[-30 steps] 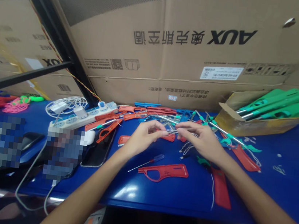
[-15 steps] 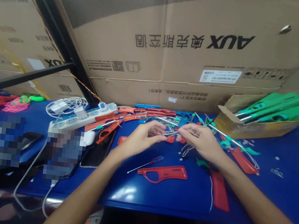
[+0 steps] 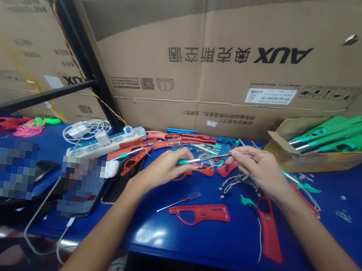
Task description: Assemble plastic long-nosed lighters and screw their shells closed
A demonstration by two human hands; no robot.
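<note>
My left hand [image 3: 166, 167] is closed around the green end of a thin metal lighter tube [image 3: 194, 160], held above the table. My right hand [image 3: 261, 168] pinches a slim dark metal tool [image 3: 230, 154] lined up with the tube's far end; its exact kind is unclear. Below my hands lie an empty red lighter shell half [image 3: 212, 212] and a small screwdriver [image 3: 189, 197] with a blue handle. Under my right forearm is a red lighter handle [image 3: 271, 236] with a green trigger piece [image 3: 248, 201] and a white wire. Loose white wires [image 3: 233, 182] lie beneath my right hand.
Red lighter parts [image 3: 163, 142] and metal tubes pile up at the back of the blue table [image 3: 151, 234]. A cardboard box [image 3: 331, 162] of green lighters stands right. Left are a power strip [image 3: 91, 147], coiled white cable [image 3: 85, 127] and phones [image 3: 81, 193]. Large cartons [image 3: 207, 90] stand behind.
My hands have moved apart, the right one shifting right. The tube with its green end now shows between them. The camera view has shifted slightly.
</note>
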